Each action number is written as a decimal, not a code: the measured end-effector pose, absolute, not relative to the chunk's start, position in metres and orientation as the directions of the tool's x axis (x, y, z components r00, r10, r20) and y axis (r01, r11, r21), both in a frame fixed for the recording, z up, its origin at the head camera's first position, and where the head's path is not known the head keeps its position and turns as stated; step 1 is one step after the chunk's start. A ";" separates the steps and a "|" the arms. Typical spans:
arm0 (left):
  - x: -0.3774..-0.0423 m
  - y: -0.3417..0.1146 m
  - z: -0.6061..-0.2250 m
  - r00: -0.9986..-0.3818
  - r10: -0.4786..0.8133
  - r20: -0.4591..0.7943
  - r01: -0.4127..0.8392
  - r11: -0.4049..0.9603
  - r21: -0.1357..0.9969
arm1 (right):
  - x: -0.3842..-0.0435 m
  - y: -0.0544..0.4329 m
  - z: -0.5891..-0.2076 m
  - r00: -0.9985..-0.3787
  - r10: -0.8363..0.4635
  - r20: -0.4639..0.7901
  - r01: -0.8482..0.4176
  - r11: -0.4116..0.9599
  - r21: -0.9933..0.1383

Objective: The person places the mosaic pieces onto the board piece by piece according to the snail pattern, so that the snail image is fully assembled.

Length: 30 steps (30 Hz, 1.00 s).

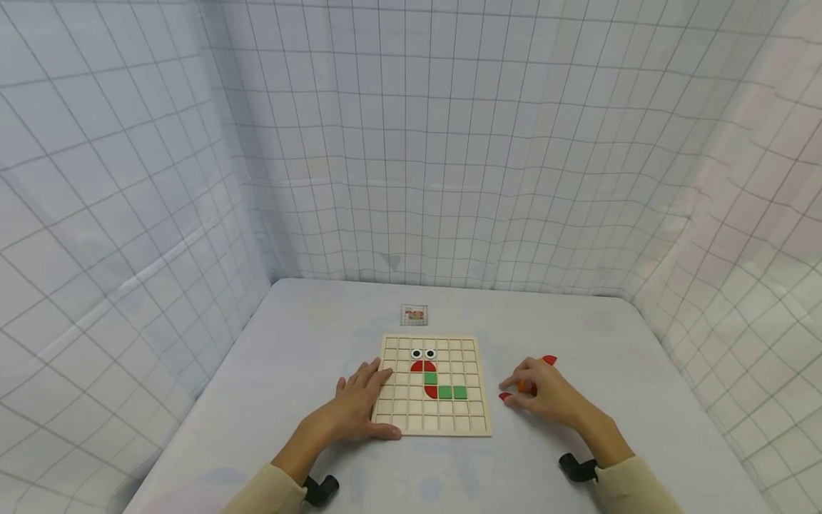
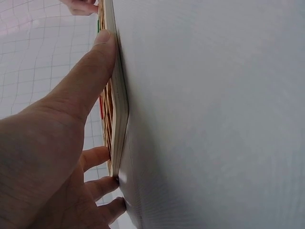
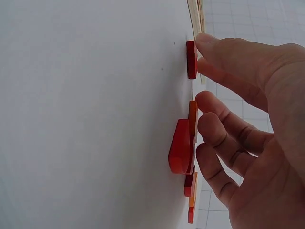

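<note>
On the table lies a wooden grid board point(image 1: 404, 422) with two eye pieces point(image 1: 424, 354), red curved pieces point(image 1: 423, 366) and green squares point(image 1: 452, 392) set in its cells. My left hand point(image 1: 357, 405) rests at the board's near left corner, thumb along the front edge and fingers spread over the left side. To the right of the board, my right hand point(image 1: 542, 392) hovers low, thumb and index fingertips right at a small red piece point(image 3: 191, 59) on the table. The other fingers are bent above orange point(image 3: 192, 119) and red pieces point(image 3: 180, 148).
A small picture card point(image 1: 414, 315) lies behind the board. Another red piece point(image 1: 549, 360) shows beyond the right hand. White grid-lined curtains point(image 1: 417, 143) enclose the table point(image 1: 321, 314) at the back and both sides.
</note>
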State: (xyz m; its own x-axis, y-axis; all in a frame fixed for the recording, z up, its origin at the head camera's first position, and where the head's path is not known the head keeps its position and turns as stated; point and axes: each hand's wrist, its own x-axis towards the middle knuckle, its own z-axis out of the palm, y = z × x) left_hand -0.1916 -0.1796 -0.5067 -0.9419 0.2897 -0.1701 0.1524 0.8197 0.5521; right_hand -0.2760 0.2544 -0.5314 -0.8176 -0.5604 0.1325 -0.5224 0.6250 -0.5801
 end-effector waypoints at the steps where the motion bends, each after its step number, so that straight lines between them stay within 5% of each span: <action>1: -0.192 -0.180 -0.507 -0.941 0.290 -0.172 0.151 0.820 0.552 | -0.276 0.255 -0.532 -0.816 -0.562 0.132 -0.522 0.620 -0.585; 16: -0.193 -0.179 -0.507 -0.941 0.288 -0.176 0.150 0.823 0.547 | -0.277 0.250 -0.532 -0.752 -0.619 0.227 -0.619 0.543 -0.567; 30: -0.193 -0.179 -0.506 -0.943 0.290 -0.164 0.156 0.820 0.550 | -0.280 0.250 -0.531 -0.764 -0.612 0.206 -0.599 0.553 -0.579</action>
